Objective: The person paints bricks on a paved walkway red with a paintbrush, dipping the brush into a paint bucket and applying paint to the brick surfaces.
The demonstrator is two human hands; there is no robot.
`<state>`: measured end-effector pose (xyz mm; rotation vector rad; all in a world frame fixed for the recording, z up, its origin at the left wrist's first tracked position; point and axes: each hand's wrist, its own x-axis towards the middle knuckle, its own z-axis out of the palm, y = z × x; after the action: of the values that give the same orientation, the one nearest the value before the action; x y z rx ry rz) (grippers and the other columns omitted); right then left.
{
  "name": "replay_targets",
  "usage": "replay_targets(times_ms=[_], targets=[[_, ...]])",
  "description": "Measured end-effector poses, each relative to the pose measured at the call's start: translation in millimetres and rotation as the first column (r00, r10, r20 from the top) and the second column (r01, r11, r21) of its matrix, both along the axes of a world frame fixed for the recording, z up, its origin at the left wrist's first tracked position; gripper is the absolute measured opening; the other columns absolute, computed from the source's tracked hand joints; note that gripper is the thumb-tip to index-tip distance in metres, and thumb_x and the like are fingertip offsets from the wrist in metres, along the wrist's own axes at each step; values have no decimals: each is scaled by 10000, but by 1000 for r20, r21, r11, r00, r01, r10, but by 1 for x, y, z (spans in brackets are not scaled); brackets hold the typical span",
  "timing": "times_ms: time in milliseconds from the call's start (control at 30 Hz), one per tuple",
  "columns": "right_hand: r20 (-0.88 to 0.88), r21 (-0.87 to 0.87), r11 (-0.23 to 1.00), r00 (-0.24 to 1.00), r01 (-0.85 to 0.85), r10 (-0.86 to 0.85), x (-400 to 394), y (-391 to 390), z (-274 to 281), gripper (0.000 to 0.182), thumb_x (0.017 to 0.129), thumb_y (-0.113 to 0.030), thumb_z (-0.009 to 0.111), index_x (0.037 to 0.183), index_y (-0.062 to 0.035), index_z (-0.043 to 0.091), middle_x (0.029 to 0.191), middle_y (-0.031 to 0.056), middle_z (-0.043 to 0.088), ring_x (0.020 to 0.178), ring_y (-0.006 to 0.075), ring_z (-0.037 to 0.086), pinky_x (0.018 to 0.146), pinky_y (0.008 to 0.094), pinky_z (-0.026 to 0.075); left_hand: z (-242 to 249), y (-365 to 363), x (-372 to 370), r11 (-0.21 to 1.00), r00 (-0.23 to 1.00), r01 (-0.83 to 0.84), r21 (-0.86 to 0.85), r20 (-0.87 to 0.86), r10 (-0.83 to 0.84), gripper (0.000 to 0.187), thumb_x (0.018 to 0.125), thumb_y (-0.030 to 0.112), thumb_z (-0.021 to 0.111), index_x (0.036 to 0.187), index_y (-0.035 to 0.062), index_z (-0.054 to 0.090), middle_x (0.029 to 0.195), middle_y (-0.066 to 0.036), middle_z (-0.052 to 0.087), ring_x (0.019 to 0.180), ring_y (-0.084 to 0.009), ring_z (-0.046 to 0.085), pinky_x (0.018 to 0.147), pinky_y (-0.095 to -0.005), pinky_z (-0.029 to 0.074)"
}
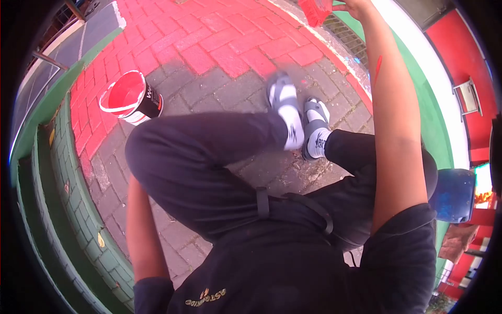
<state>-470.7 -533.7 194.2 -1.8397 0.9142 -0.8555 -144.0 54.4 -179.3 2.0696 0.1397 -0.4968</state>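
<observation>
My right hand (353, 6) is at the top edge, its fingers closed on a red object (315, 10) that the frame cuts off; its exact kind cannot be made out. A streak of red marks the right forearm. My left forearm runs down behind the bent left knee, which hides my left hand. A bucket (155, 102) with red paint inside and a white, red-smeared rim stands on the paving beyond that knee. Red paint covers the far paving bricks (209, 31), with grey unpainted bricks (209, 93) nearer my feet.
My sandalled feet (317, 118) rest on the grey bricks; the left one is blurred. Green steps (73, 199) curve along the left. A drain grate (351, 36) lies near the right hand. At the right are a green and white edge and a blue container (454, 194).
</observation>
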Motion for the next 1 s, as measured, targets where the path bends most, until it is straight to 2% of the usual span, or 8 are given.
replay_targets(times_ms=[100,333,400,500,667,767,967,1000], targets=[[25,63,998,1000,-18,17,-4,3,13,231,837,-17,637,1045,-27,537,887,117,617,842,293,654,744,559,583,89,-12,81,991,973,-86,-106,205,106,654,884,581,666,1106,-33,664,858,-91,665,637,-230,478,566,-454,397],[-283,-173,976,942,133,-178,9,-42,-52,421,807,-74,738,1195,-66,575,1050,157,691,935,298,686,708,515,587,177,-81,118,928,889,-350,-124,269,371,1084,778,642,750,1477,-74,333,1433,-291,460,1308,-328,505,1089,-459,403],[-223,-98,993,971,71,-91,5,-34,-80,215,952,-203,611,1100,-58,669,1048,128,722,873,223,730,774,307,638,174,-114,114,916,896,-367,-162,206,395,1200,748,662,765,1521,-86,234,1522,-311,368,1429,-361,413,1180,-460,329],[-95,43,977,974,209,-204,6,-61,-145,120,842,-137,704,949,-101,664,889,62,699,807,167,708,695,321,587,151,-142,119,777,785,-590,221,382,487,1351,657,747,787,1481,-149,200,1490,-313,414,1378,-473,424,1154,-550,340],[153,-1,919,909,393,-388,27,-93,-328,171,765,-66,730,908,-83,638,837,61,684,727,197,692,655,358,562,102,-110,165,851,529,-451,-268,687,497,891,772,354,889,1298,-155,381,1174,-305,579,1031,-365,627,898,-469,530],[86,250,844,858,474,-507,29,-73,-365,169,743,-19,718,873,-83,630,838,55,677,705,195,684,660,368,568,109,-90,158,869,675,-339,-360,551,491,658,895,285,760,1333,-91,445,1135,-203,610,998,-248,618,813,-402,521],[-501,-546,592,335,593,-798,-57,-75,-341,274,771,-223,717,957,-22,722,889,220,728,845,381,732,729,442,572,142,-79,149,722,949,-91,-686,160,272,416,1023,121,499,1428,30,483,1260,-75,617,837,-115,559,650,-238,448],[-414,-527,609,447,593,-793,-67,-68,-327,241,772,-197,715,943,-27,715,880,211,727,851,370,731,731,438,567,151,-94,136,722,947,-105,-684,152,282,416,1023,121,499,1428,30,483,1260,-75,617,837,-115,559,650,-238,448]])
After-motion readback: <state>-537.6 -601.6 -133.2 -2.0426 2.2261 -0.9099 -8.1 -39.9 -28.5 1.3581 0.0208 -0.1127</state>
